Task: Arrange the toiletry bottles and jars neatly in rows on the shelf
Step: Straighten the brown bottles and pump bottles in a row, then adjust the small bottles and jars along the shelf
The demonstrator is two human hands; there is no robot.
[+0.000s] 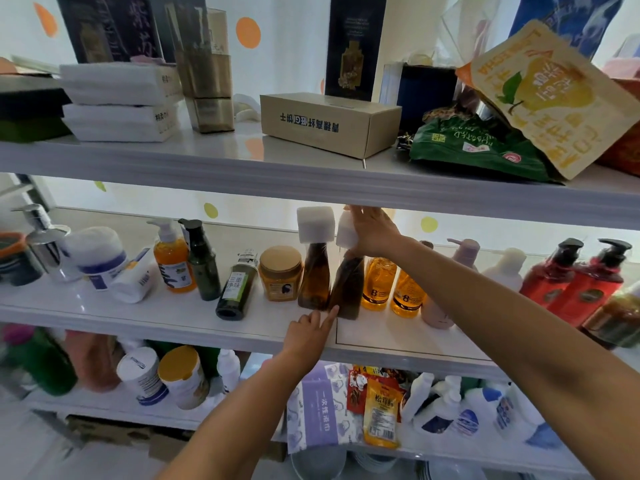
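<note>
Item 1: brown bottle [348, 289], middle shelf [173, 317]; my right hand [372, 233] fingers wrap its white cap [346, 232]. Item 2: my left hand [308, 336], forefinger straight, touching the bottle's base.

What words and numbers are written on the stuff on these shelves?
"三重净味": dark green bottle.
"8": orange bottle.
"松茸鲜": yellow packet.
Cardboard box, pear pouch: print upside down, not readable.
Other labels: too blurred.
</note>
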